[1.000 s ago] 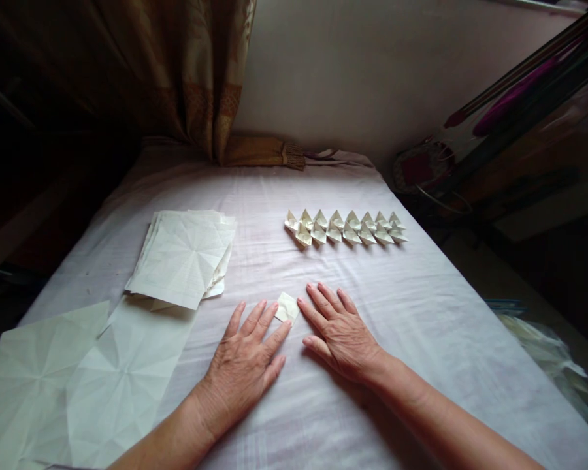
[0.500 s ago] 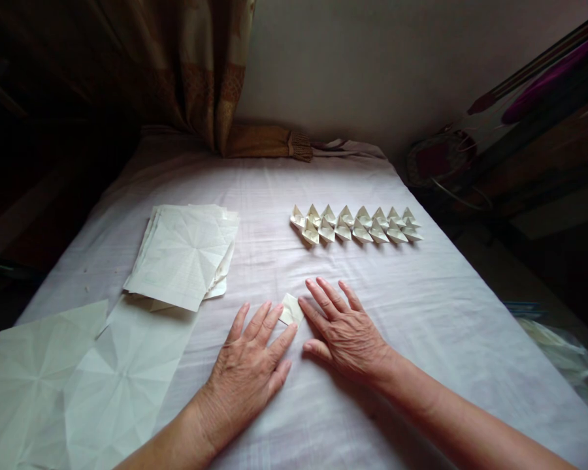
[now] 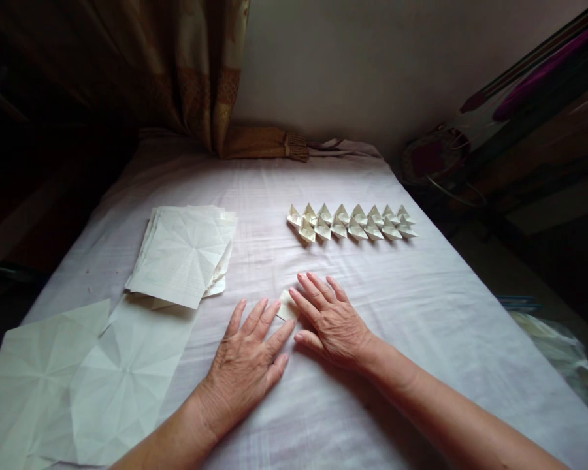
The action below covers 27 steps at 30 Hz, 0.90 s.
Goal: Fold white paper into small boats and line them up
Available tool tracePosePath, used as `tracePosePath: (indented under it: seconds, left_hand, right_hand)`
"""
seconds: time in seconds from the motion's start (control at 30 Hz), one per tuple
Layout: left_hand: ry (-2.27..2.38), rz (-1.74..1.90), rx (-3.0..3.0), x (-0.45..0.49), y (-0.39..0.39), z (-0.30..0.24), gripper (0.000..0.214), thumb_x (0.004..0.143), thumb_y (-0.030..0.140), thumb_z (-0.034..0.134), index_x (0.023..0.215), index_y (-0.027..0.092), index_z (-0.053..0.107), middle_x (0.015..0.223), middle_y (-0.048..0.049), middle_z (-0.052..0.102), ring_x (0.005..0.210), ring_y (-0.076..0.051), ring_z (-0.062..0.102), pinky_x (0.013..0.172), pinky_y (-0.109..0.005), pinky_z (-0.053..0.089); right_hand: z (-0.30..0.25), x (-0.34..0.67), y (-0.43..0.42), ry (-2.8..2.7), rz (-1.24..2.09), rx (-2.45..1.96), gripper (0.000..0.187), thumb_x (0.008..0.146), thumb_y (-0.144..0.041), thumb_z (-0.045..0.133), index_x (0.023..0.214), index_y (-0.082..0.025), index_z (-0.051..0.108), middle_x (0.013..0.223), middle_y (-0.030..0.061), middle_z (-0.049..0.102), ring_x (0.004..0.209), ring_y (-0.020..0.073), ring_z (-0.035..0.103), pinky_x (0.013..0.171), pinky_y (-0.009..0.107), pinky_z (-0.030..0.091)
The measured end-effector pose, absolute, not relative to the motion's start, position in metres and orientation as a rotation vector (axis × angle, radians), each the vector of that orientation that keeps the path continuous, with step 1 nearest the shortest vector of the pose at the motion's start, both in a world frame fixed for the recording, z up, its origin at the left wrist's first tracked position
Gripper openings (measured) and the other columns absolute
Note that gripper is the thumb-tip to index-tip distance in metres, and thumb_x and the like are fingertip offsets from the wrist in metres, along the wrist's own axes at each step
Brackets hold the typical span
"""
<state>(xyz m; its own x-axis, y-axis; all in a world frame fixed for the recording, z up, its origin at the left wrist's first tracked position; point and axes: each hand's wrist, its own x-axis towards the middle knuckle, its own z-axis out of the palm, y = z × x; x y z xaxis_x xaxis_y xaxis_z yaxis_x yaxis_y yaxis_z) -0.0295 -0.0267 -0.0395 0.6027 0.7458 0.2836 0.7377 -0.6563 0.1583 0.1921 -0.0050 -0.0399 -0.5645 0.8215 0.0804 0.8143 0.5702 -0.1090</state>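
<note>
Folded paper [image 3: 285, 305], a small pale square, lies on the bedcloth [image 3: 259, 189] between the two hands, its right side partly hidden by a finger. It looks very light, so it would probably slide across the fabric at a nudge. Several layers seem to be pressed together, which should make it stiffer than a single sheet, though it would likely still crease or dent under a hard pinch, and its corners look the easiest parts to bend. The best hold is probably a gentle one at opposite edges, thumb below and forefinger above, with a fingertip to steady the middle. The left hand [image 3: 247, 356] is spread and grips nothing; its middle and index fingertips are at the paper's left and lower edges. The right hand [image 3: 336, 326] is also loosely spread, its forefinger over the paper's right side and its thumb apart from it. How hard either hand presses cannot be told. Beyond them stands a double row of folded pieces [image 3: 357, 226]; off to the left are a stack of creased sheets [image 3: 171, 254] and loose sheets [image 3: 122, 378], thin and likely floppy by comparison.
</note>
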Motion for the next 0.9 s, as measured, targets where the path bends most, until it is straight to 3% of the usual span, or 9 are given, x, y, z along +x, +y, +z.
tracePosePath:
  seconds: [0.13,0.3,0.5,0.9]
  left_hand:
    - [1.27,0.472,2.796,-0.03,-0.027,-0.04,0.042,0.089,0.045,0.058,0.13,0.032,0.058,0.142,-0.0087,0.053,0.133,-0.027,0.045,0.116,-0.05,0.018]
    - [1.26,0.436,2.829,-0.03,-0.026,-0.037,0.043,0.087,0.045,0.06,0.128,0.033,0.059,0.14,-0.0091,0.055,0.131,-0.028,0.047,0.115,-0.052,0.021]
    - [1.266,0.437,2.858,-0.029,-0.026,-0.034,0.039,0.089,0.044,0.059,0.126,0.032,0.061,0.137,-0.0086,0.058,0.128,-0.028,0.05,0.115,-0.051,0.022]
    - [1.249,0.486,2.858,-0.029,-0.027,-0.037,0.034,0.086,0.045,0.062,0.117,0.03,0.065,0.135,-0.0095,0.059,0.128,-0.027,0.049,0.116,-0.05,0.02]
  right_hand:
    - [-0.042,0.199,-0.027,-2.647,0.101,-1.352,0.06,0.092,-0.06,0.047,0.143,-0.028,0.047,0.155,0.0174,0.03,0.143,0.0342,0.026,0.112,0.055,0.021]
    - [-0.045,0.198,-0.035,-2.598,0.127,-1.422,0.053,0.092,-0.056,0.05,0.139,-0.032,0.051,0.155,0.0152,0.033,0.143,0.0333,0.028,0.111,0.054,0.022]
    - [-0.044,0.187,-0.025,-2.589,0.096,-1.487,0.052,0.093,-0.055,0.05,0.14,-0.034,0.049,0.155,0.0142,0.033,0.142,0.0342,0.028,0.111,0.057,0.017]
    - [-0.041,0.177,-0.002,-2.605,0.132,-1.628,0.05,0.095,-0.051,0.046,0.142,-0.035,0.046,0.156,0.0106,0.032,0.143,0.0331,0.027,0.11,0.057,0.02]
